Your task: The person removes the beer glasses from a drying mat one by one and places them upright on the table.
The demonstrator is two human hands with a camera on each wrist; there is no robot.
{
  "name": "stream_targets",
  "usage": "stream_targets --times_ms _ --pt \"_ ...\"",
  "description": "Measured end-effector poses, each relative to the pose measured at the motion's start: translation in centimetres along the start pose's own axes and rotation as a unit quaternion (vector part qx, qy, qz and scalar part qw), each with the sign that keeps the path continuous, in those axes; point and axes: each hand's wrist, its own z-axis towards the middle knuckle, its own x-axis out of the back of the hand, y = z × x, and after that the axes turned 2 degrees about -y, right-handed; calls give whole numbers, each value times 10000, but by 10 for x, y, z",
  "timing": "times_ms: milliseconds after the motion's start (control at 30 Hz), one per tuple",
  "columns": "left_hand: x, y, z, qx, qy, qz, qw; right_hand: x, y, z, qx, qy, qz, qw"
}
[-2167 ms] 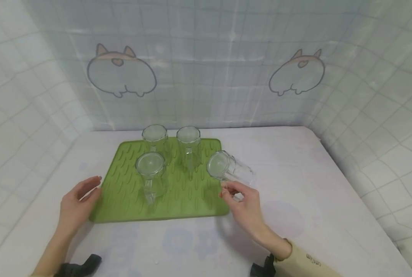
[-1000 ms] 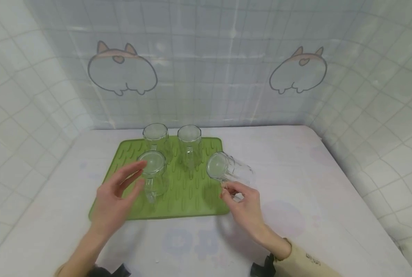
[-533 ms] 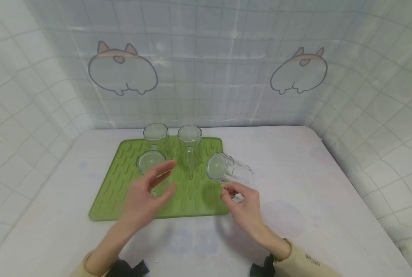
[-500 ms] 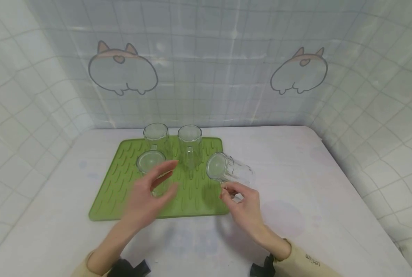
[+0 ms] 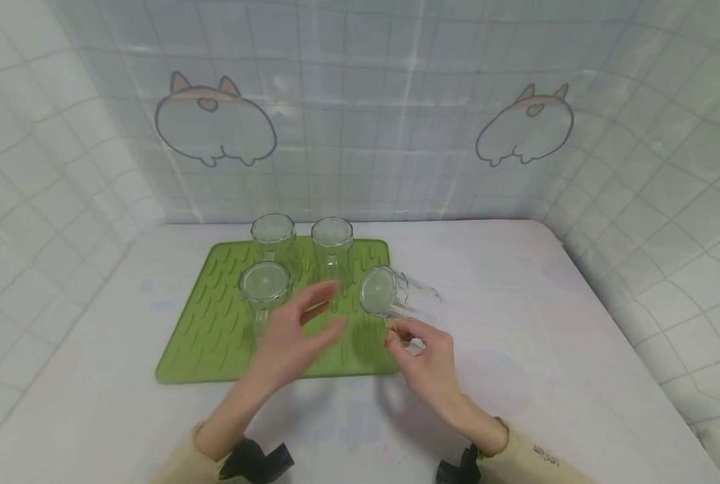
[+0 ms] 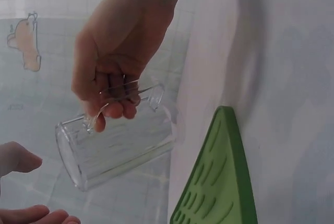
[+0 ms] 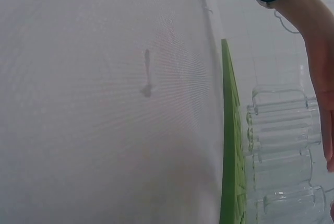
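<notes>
My right hand (image 5: pixel 426 356) grips the handle of a clear glass mug (image 5: pixel 405 296), which is tilted on its side above the right edge of a green ridged mat (image 5: pixel 214 349). In the left wrist view the curled fingers of the right hand (image 6: pixel 122 41) wrap that handle, and the mug (image 6: pixel 115 156) hangs beside the mat (image 6: pixel 219 182). My left hand (image 5: pixel 293 339) is over the mat, thumb and fingers spread apart with nothing between them. It partly covers the front glass mug (image 5: pixel 265 282) from this view. Two more glass mugs stand behind, a left one (image 5: pixel 273 232) and a right one (image 5: pixel 332 235).
The mat lies on a white table (image 5: pixel 517 302) with faint coloured prints. A pale grid-patterned curtain (image 5: pixel 366 121) with cartoon animal drawings rises behind the table and along its sides. In the right wrist view the standing mugs (image 7: pixel 284 166) line up along the mat (image 7: pixel 229 140).
My left hand has moved from the mat's left edge across it to the right, towards the tilted mug. The right hand and its mug have stayed almost still.
</notes>
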Motion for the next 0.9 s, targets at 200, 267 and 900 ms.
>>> stream_targets --times_ms 200,267,900 --pt "-10 -1 7 176 -244 -300 9991 1 1 0 59 37 -69 10000" --pt "-12 -3 9 182 -260 -400 9987 1 1 0 74 57 -83 9999" --pt "-30 3 22 235 -299 -684 9969 0 1 1 253 -40 -164 9995"
